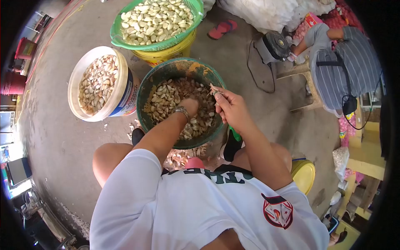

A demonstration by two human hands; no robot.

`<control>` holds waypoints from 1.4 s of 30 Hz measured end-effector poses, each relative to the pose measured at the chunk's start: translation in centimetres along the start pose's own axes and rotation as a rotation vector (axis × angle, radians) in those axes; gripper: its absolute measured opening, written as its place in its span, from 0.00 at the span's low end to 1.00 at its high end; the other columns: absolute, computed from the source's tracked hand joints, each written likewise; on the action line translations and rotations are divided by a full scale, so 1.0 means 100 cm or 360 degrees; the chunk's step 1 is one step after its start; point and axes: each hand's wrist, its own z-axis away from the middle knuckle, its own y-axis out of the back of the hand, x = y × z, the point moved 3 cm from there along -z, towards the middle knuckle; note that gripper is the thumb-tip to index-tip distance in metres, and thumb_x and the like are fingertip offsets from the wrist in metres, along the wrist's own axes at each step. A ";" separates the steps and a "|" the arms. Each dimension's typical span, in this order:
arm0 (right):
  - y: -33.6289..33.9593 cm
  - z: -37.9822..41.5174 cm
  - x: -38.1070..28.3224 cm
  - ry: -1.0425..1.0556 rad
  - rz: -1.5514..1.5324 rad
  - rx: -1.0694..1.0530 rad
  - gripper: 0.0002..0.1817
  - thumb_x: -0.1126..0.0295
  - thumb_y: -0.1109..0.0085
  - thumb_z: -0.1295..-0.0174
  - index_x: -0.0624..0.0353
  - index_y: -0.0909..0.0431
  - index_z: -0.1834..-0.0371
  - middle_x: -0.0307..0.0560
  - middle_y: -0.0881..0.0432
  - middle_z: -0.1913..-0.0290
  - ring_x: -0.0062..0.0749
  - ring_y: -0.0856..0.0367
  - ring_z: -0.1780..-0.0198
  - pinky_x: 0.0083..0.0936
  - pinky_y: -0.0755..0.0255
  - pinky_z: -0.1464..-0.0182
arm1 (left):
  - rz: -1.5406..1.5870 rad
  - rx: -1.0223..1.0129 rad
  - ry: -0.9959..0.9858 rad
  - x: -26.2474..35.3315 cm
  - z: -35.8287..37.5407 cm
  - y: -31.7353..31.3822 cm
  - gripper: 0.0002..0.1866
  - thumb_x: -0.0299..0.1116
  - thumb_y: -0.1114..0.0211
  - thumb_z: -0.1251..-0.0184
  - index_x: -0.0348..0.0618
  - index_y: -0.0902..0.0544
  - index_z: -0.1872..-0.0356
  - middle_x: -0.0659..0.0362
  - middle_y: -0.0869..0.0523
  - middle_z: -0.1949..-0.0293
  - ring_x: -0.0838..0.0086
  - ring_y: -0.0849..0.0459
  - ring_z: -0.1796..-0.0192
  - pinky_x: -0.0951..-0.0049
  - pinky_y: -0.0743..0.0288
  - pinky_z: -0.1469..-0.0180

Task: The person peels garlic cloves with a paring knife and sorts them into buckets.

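Observation:
A dark green bucket (143,104) stands between my knees with unpeeled garlic cloves (164,98) and loose skins in it. My left hand (190,107), with a metal bracelet at the wrist, reaches down into the cloves; its fingers are hidden among them. Over the bucket's right rim, my right hand (229,109) is closed around a small knife (235,133). Its green handle sticks out below the palm. Bits of garlic skin (213,88) show at the thumb and fingertips, near the blade, which is mostly hidden.
A white pail (75,98) of unpeeled cloves stands left. Behind, a green basket (116,37) of peeled cloves rests on a yellow bucket (162,55). At right, another person (358,62) sits by a stool (302,79). A slipper (223,29) and yellow lid (303,177) lie nearby.

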 end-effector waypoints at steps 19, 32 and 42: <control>0.004 0.009 -0.011 0.0267 0.0274 0.0161 0.20 0.65 0.44 0.48 0.67 0.29 0.54 0.50 0.22 0.69 0.28 0.26 0.68 0.23 0.33 0.63 | 0.0065 0.0220 0.0231 -0.020 0.074 0.090 0.19 0.25 0.42 0.53 0.39 0.29 0.55 0.44 0.22 0.63 0.57 0.22 0.62 0.63 0.25 0.65; 0.030 0.024 -0.012 0.0113 -0.0055 0.0235 0.17 0.72 0.45 0.46 0.67 0.30 0.54 0.40 0.23 0.67 0.19 0.29 0.65 0.17 0.34 0.60 | 0.0368 0.0442 0.0158 0.001 -0.024 0.023 0.09 0.25 0.50 0.49 0.35 0.20 0.72 0.44 0.20 0.69 0.58 0.20 0.64 0.64 0.25 0.62; 0.036 0.020 -0.012 0.0178 -0.0132 0.0262 0.16 0.71 0.45 0.46 0.67 0.29 0.55 0.40 0.23 0.67 0.17 0.29 0.66 0.16 0.34 0.61 | 0.0526 0.0043 0.0587 -0.003 -0.049 0.017 0.14 0.30 0.47 0.47 0.32 0.24 0.61 0.42 0.25 0.55 0.61 0.22 0.57 0.63 0.28 0.59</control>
